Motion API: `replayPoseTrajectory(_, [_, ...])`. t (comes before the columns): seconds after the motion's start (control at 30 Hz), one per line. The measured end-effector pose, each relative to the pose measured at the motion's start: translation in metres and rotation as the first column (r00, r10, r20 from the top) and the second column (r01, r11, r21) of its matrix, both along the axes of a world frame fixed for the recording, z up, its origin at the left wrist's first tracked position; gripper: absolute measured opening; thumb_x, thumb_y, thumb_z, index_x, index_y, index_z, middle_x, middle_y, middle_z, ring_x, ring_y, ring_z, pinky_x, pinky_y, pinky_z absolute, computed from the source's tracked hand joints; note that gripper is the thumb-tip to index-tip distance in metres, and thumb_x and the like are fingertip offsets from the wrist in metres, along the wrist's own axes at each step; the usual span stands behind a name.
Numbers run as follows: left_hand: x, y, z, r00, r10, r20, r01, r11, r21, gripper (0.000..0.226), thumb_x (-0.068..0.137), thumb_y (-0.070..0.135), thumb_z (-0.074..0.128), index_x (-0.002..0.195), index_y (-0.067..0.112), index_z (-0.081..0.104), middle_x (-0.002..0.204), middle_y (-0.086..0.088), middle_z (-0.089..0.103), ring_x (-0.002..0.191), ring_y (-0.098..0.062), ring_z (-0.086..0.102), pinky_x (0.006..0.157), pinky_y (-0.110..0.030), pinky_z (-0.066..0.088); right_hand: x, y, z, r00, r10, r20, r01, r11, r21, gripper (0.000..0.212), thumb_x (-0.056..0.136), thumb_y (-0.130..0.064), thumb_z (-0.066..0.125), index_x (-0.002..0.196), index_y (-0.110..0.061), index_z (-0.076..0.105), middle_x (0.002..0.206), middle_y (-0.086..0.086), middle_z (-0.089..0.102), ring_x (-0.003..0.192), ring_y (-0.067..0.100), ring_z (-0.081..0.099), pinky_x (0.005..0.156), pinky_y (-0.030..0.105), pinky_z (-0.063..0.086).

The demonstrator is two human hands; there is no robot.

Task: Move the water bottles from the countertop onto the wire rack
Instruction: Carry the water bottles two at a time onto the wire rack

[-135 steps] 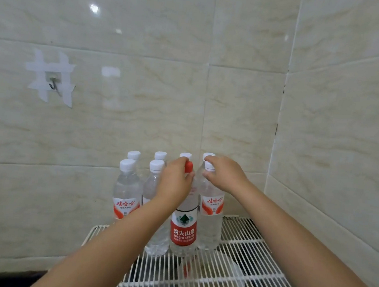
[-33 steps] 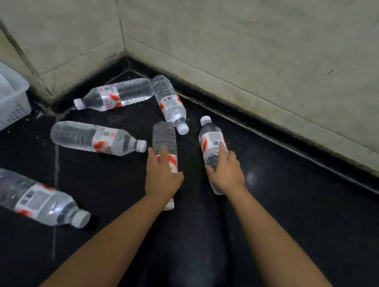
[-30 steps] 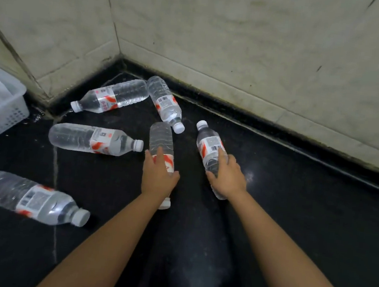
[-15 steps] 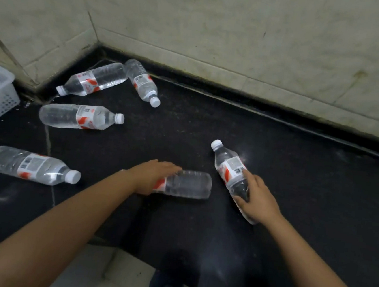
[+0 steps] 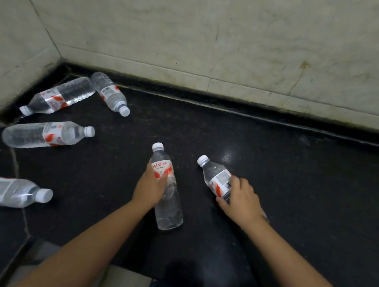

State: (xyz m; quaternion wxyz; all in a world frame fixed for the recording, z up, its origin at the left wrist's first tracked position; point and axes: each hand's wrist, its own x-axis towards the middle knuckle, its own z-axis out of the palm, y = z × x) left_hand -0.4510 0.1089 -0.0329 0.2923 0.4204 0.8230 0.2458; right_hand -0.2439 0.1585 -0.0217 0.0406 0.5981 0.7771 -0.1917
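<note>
I judge the pickup step under way: my left hand [image 5: 149,189] wraps one bottle [image 5: 167,192], my right hand [image 5: 242,199] another bottle [image 5: 216,177], both over the countertop [image 5: 297,178]. Next: carry both to the rack, out of view.

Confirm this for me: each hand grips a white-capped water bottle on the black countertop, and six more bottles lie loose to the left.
Wrong count. The head view shows four loose bottles at left, not six. The rest holds: left hand and right hand each grip a white-capped bottle on the black countertop.
</note>
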Motion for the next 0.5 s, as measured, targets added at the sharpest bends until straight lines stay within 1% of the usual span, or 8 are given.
replayPoseTrajectory(0.07, [0.020,-0.002,-0.003,0.998,-0.019,0.061,0.020,1.000,-0.013,0.060,0.096,0.024,0.038,0.146,0.006,0.010,0.150,-0.016,0.023,0.133,-0.029,0.034,0.106,-0.039,0.033,-0.008,0.005,-0.003,0.998,0.055,0.035,-0.055,0.998,0.013,0.071,0.085,-0.043,0.054,0.142,-0.020,0.018,0.138,0.009,0.035,0.122,0.030,0.042,0.096,0.042,0.041])
replayPoseTrajectory(0.13, [0.034,0.005,-0.002,0.999,-0.038,0.022,0.038,0.999,-0.018,0.061,0.098,0.025,0.034,0.147,0.007,0.002,0.156,-0.015,0.003,0.142,-0.029,0.016,0.115,-0.039,0.023,-0.011,0.010,-0.004,0.995,0.079,0.061,-0.079,0.997,0.005,0.072,0.087,-0.045,0.050,0.144,-0.024,0.011,0.140,0.009,0.033,0.123,0.031,0.041,0.097,0.043,0.040])
replayPoseTrajectory(0.17, [0.039,0.011,-0.001,0.999,-0.052,-0.005,0.052,0.998,-0.022,0.058,0.099,0.025,0.032,0.147,0.008,0.004,0.156,-0.014,0.000,0.143,-0.029,0.010,0.117,-0.039,0.019,-0.009,0.013,-0.004,0.996,0.075,0.056,-0.075,0.997,-0.004,0.071,0.088,-0.046,0.048,0.145,-0.025,0.011,0.140,0.010,0.035,0.123,0.032,0.042,0.097,0.043,0.039])
replayPoseTrajectory(0.23, [0.051,0.021,0.003,0.987,-0.136,-0.083,0.134,0.990,-0.037,0.055,0.098,0.023,0.033,0.146,0.009,0.011,0.156,-0.010,0.005,0.144,-0.028,0.006,0.117,-0.038,0.016,0.000,0.018,-0.004,0.999,0.025,0.032,-0.024,0.999,-0.022,0.069,0.089,-0.047,0.046,0.145,-0.025,0.010,0.138,0.011,0.038,0.122,0.032,0.044,0.097,0.043,0.038])
replayPoseTrajectory(0.3, [0.067,0.029,0.004,0.970,-0.193,-0.149,0.185,0.981,-0.061,0.060,0.095,0.027,0.040,0.146,0.012,0.012,0.157,-0.004,0.006,0.144,-0.025,0.005,0.114,-0.040,0.020,0.013,0.018,-0.004,0.998,-0.053,0.036,0.054,0.998,-0.031,0.072,0.089,-0.045,0.047,0.145,-0.022,0.008,0.137,0.013,0.038,0.122,0.032,0.044,0.097,0.043,0.039])
replayPoseTrajectory(0.37, [0.084,0.037,0.004,0.978,-0.155,-0.140,0.142,0.985,-0.103,0.066,0.092,0.031,0.045,0.146,0.015,0.010,0.157,-0.003,-0.001,0.143,-0.028,0.004,0.111,-0.045,0.026,0.024,0.017,-0.002,0.988,-0.133,0.076,0.136,0.990,-0.035,0.075,0.089,-0.044,0.046,0.146,-0.019,0.004,0.138,0.015,0.035,0.123,0.032,0.042,0.097,0.043,0.040])
replayPoseTrajectory(0.43, [0.100,0.049,0.005,0.982,-0.131,-0.136,0.113,0.985,-0.132,0.069,0.088,0.027,0.052,0.144,0.016,0.013,0.156,-0.006,-0.004,0.141,-0.034,0.005,0.108,-0.047,0.030,0.030,0.019,-0.001,0.976,-0.189,0.105,0.194,0.980,-0.037,0.078,0.089,-0.043,0.047,0.146,-0.019,0.001,0.139,0.016,0.033,0.124,0.033,0.040,0.098,0.044,0.039])
replayPoseTrajectory(0.5, [0.110,0.061,0.007,0.978,-0.141,-0.151,0.116,0.979,-0.167,0.080,0.082,0.027,0.061,0.143,0.015,0.011,0.155,-0.007,-0.002,0.139,-0.037,0.010,0.106,-0.047,0.031,0.031,0.022,-0.001,0.977,-0.185,0.104,0.189,0.981,-0.038,0.081,0.087,-0.042,0.049,0.146,-0.019,-0.001,0.138,0.016,0.032,0.124,0.033,0.038,0.099,0.044,0.039])
